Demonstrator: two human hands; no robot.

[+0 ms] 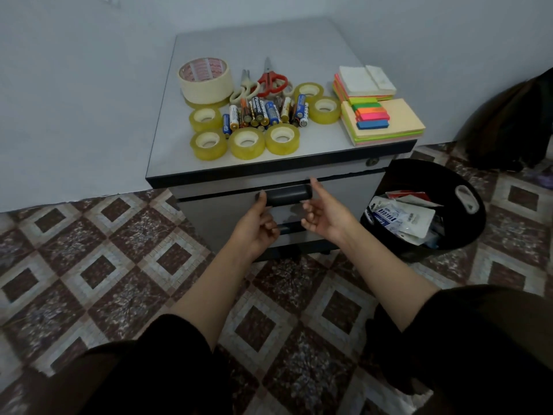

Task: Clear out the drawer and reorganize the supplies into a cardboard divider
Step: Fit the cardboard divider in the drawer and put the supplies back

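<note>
Looking down from the head camera at a grey cabinet (269, 43) with its top drawer (344, 191) closed. Held at the black drawer handle (288, 194), both hands: left hand (257, 227) with fingers curled into the palm and thumb raised at the handle's left end, gripping nothing; right hand (324, 218) loosely curled, forefinger straight up beside the right end (contact unclear). Laid out on the cabinet top: masking tape (205, 82), clear tape rolls (247, 142) ringed around batteries (264, 112), scissors (270, 80), sticky notes (386, 122) at the right edge. Just right of the cabinet, a black bin (434, 178) holding packaging (401, 218); behind it, a dark bag (514, 121) against the wall.
</note>
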